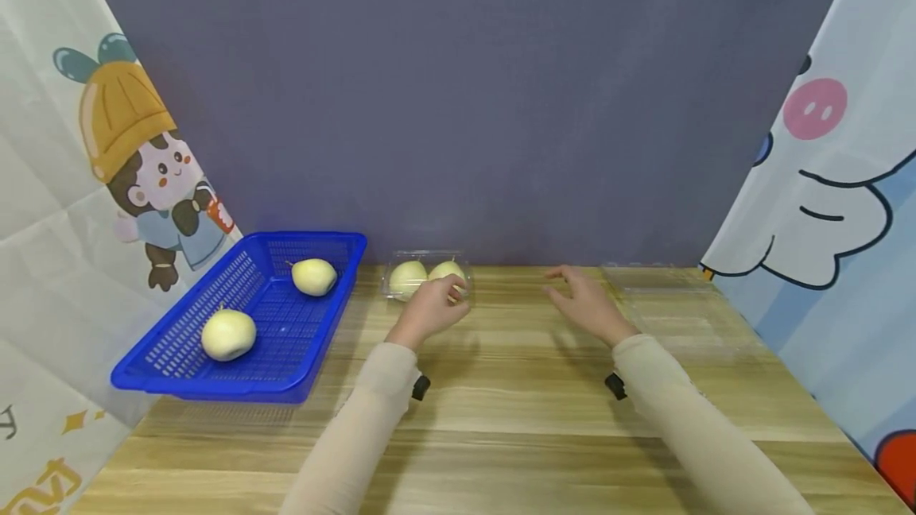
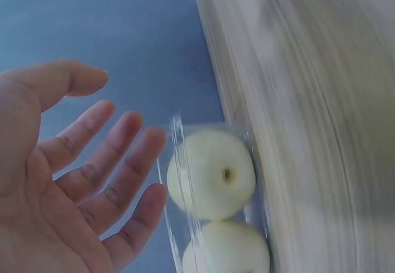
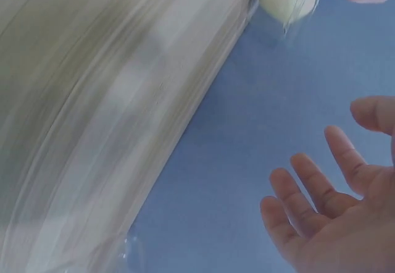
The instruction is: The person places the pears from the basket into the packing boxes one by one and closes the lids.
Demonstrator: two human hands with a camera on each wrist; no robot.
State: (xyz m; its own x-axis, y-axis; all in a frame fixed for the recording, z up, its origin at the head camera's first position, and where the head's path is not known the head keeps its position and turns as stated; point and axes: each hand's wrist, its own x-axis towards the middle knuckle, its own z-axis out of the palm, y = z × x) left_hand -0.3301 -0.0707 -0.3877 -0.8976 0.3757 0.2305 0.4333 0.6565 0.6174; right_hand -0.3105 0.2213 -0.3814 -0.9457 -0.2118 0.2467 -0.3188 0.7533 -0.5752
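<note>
Two pale yellow pears (image 1: 408,280) sit side by side in a clear plastic clamshell box (image 1: 390,292) at the back of the table. In the head view my left hand (image 1: 433,310) overlaps the front of that box. The left wrist view shows its fingers (image 2: 128,168) loosely bent beside the box, with nothing between them. My right hand (image 1: 585,304) hovers over the table to the right of the box, its fingers (image 3: 308,186) relaxed and holding nothing. Two more pears (image 1: 229,334) lie apart in a blue plastic basket (image 1: 308,376) on the left.
Clear plastic containers (image 1: 687,324) stand at the right side of the wooden table (image 1: 501,435), beyond my right hand. A dark grey backdrop (image 1: 487,102) rises behind the table's back edge. Printed curtains (image 1: 43,181) hang at both sides.
</note>
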